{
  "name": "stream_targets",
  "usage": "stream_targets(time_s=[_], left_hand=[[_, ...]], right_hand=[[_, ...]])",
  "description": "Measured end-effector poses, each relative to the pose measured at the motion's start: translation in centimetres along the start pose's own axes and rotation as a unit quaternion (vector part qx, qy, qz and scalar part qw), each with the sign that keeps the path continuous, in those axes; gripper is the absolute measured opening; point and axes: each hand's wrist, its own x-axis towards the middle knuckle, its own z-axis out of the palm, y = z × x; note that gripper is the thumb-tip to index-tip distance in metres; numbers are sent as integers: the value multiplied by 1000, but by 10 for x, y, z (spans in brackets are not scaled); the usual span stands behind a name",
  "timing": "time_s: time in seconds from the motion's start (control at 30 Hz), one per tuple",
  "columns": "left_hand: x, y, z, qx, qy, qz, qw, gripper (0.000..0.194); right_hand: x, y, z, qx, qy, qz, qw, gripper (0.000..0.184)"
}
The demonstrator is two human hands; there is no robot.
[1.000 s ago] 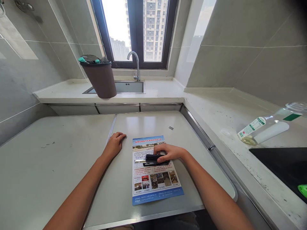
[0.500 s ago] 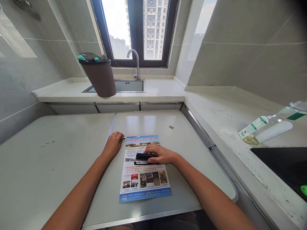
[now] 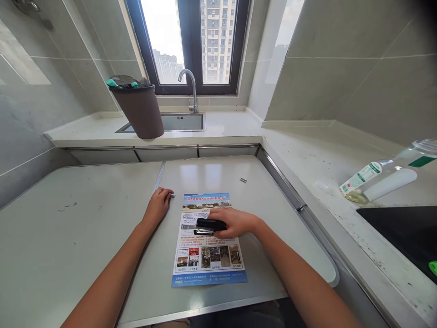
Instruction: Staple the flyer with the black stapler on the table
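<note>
A printed flyer [image 3: 208,255] with a blue border lies flat on the grey table [image 3: 85,218]. On its upper half rests a black stapler [image 3: 209,226], and my right hand [image 3: 235,222] is closed round it from the right. My left hand [image 3: 159,206] sits on the table left of the flyer, fingers curled over a small metal piece [image 3: 172,195] at its fingertips. A loose strip of staples [image 3: 243,180] lies further back on the table.
A brown bin [image 3: 140,111] stands on the back counter beside the sink [image 3: 180,122] and tap [image 3: 191,89]. A plastic bottle [image 3: 385,175] lies on the right counter near a black hob [image 3: 406,237].
My right hand slid the flyer and stapler to the left, toward my left hand, then lifted the stapler slightly. My left hand stayed in place.
</note>
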Motion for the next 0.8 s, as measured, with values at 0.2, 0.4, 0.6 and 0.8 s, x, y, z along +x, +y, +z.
stream_targets(time_s=[0.2,0.4,0.6,0.8], left_hand=[[1,1,0,10,6,-6,1000,25],[1,0,1,27,-13,19,999,24],[-1,3,-1,48,-36,42,997,18],[-3,4,-2,57,-67,81,993,26]], right_hand=[[-12,1,-14,15,-44,14,999,41],[-10,1,-12,19,-45,18,999,37],[-14,4,-16,24,-33,20,999,31],[-17,3,-19,27,-12,11,1000,29]])
